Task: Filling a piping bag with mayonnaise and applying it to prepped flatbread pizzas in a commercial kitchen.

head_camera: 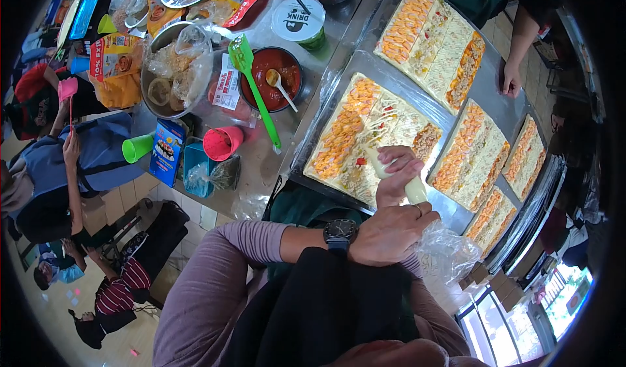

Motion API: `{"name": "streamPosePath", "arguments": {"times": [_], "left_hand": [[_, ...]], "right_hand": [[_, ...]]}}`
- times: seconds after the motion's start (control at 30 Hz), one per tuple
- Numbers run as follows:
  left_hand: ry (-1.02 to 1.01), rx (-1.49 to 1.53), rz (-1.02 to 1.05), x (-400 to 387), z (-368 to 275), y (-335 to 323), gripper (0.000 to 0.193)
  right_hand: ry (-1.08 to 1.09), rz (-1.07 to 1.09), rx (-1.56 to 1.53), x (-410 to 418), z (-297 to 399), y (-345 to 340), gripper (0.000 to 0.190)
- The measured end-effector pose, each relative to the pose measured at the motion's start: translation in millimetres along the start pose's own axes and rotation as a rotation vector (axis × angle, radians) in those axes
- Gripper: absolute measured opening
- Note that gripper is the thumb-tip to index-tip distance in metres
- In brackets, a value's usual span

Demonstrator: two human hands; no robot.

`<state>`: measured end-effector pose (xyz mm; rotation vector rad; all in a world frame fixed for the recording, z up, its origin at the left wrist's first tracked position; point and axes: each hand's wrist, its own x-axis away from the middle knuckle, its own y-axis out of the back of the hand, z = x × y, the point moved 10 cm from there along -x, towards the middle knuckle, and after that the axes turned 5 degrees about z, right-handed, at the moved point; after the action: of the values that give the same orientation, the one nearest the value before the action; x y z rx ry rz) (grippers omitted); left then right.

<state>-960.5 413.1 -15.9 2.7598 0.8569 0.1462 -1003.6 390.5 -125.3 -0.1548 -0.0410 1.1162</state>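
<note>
My left hand (393, 230), with a watch at its wrist, grips the upper part of a clear plastic piping bag (415, 188) filled with pale cream; the loose plastic end hangs behind it. Further forward, my right hand (398, 171) is closed round the bag near its tip. The tip points down over a large rectangular topped bread slab (359, 122) with orange, red-dotted and browned filling bands. Thin pale lines lie across part of it. A second large slab (430, 44) lies beyond, and smaller topped pieces (469, 157) lie to the right.
The slabs lie on a metal tray (376, 66). To the left stand a bowl of red sauce (266, 66) with a spoon, a green spatula (257, 91), a pink cup (222, 143) and a steel bowl (146, 88). A co-worker's hand (512, 79) is at the tray's far side.
</note>
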Motion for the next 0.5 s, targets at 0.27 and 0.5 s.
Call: {"name": "streamPosePath", "arguments": {"times": [0.27,0.5], "left_hand": [[0.066,0.01,0.085,-1.1,8.2,-7.2,0.035],[0.002,-0.073,0.04,15.7,-2.9,-6.6,0.035]], "right_hand": [[0.009,-0.207,0.201,-8.0,16.6,19.4,0.059],[-0.07,-0.004,-0.029,27.0,-4.5,-2.7,0.061]]}}
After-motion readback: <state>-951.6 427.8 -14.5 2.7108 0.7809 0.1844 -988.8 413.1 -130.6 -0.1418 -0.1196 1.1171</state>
